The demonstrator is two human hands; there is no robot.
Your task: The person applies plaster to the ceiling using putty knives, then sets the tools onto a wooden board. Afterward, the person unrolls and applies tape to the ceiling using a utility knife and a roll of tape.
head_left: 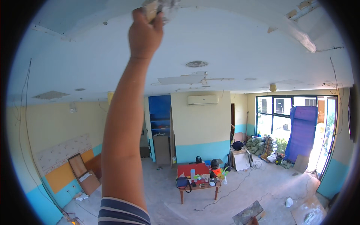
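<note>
My left arm reaches straight up past the middle of the view, a striped sleeve at its base. At the top edge my left hand [147, 32] is closed round a putty knife [153, 8] with a pale handle. Its blade is blurred and partly cut off against the white ceiling [93, 48]. Low at the right, a grey, smeared flat board [245, 213] is tilted toward me. A bit of my right hand [255, 220] shows at the board's near edge, gripping it; the rest is out of view.
A red-topped table [193, 169] carrying bottles, a bag and tools stands ahead. Cables [228, 193] trail over the floor. Green sacks [255, 144] and panels [241, 160] lie by the window. Loose wires [26, 93] hang at the left; the ceiling has a broken, open part [302, 28] at upper right.
</note>
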